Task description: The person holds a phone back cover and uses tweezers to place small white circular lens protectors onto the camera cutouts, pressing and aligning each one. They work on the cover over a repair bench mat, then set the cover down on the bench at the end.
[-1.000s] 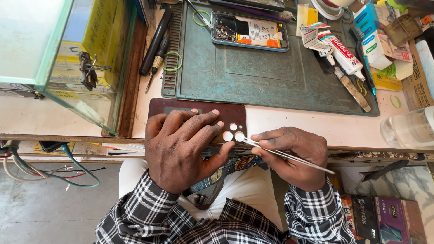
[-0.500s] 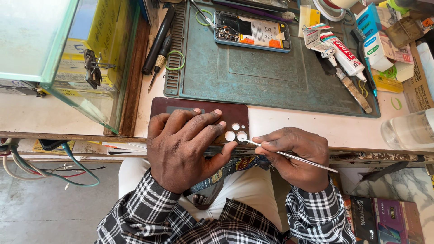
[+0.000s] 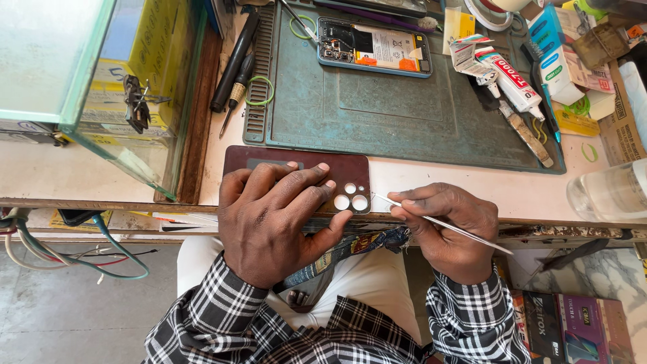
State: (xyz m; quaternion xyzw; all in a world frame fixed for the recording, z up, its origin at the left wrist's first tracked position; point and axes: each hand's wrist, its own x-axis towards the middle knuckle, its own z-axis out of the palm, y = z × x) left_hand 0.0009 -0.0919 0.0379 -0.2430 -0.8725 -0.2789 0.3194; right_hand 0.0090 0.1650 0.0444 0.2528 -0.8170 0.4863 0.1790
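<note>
Since the earlier frame: tweezers drawn back rightward, tip now just off the camera holes of the maroon back cover. Step in hand, by judgement: cleaning or prying at the holes; next move calls for a steady, shallow tip angle. Left hand flat, fingers spread, pinning cover at the bench edge; right hand fingers pinched narrow on tweezers.
</note>
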